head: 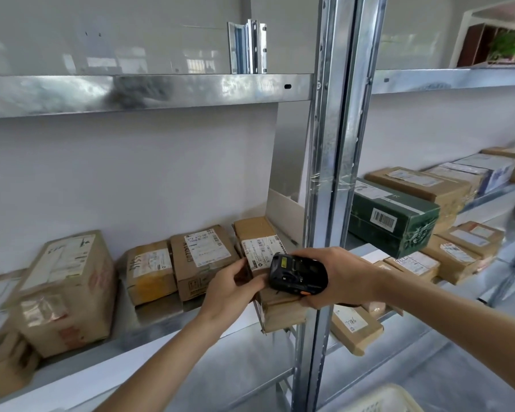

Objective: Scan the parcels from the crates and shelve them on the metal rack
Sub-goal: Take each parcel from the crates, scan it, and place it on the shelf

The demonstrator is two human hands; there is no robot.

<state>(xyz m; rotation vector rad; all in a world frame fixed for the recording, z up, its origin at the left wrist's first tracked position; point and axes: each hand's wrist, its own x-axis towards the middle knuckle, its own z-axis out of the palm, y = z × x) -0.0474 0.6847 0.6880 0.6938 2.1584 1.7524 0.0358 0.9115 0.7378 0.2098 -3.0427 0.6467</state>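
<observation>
A long brown cardboard parcel (256, 233) with a white label lies on the metal rack's shelf (149, 322), its near end sticking out past the shelf edge beside the upright post (330, 173). My left hand (232, 289) grips the parcel's left side near the label. My right hand (339, 278) holds a black handheld scanner (298, 276) over the parcel's near end, pointing left toward the label. Three more labelled brown parcels (202, 260) stand in a row to the left on the same shelf.
A dark green box (393, 221) with a barcode and several brown parcels (422, 185) fill the shelves right of the post. The upper shelf (146, 90) holds short metal rails (247, 46). A pale crate's rim (384, 399) shows at the bottom right.
</observation>
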